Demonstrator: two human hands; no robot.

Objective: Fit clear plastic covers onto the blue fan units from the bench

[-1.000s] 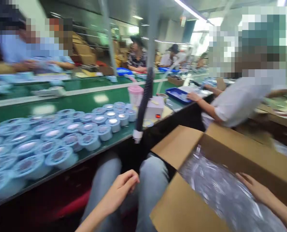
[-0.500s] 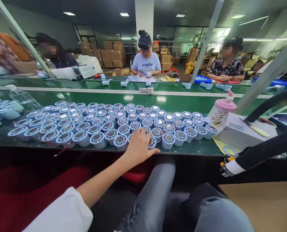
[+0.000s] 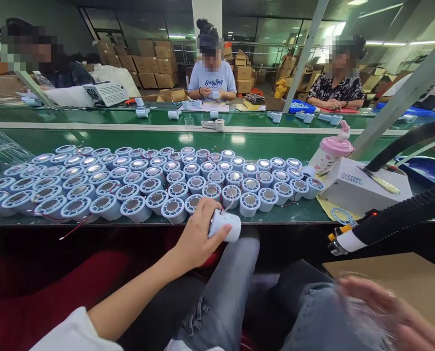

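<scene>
My left hand [image 3: 199, 239] is closed around a light blue cylindrical housing [image 3: 227, 227], tipped on its side at the front edge of the table. A thin wire shows near its upper end. Just behind stand many like housings [image 3: 172, 207], upright in close rows, with round grey tops inside slotted rims. At the lower right my right hand [image 3: 393, 312] is smeared by motion, its fingers curled about a clear, thin plastic piece [image 3: 371, 324] whose exact kind I cannot make out.
A pink-lidded cup [image 3: 334, 148] and a white box [image 3: 365, 185] stand right of the rows. A black ribbed hose [image 3: 404, 219] juts in from the right above a cardboard sheet [image 3: 415, 282]. Coworkers sit across the green belt [image 3: 276, 141].
My left hand has lifted a housing out of the front row and tipped it over. My right hand has come into view at the lower right with clear plastic.
</scene>
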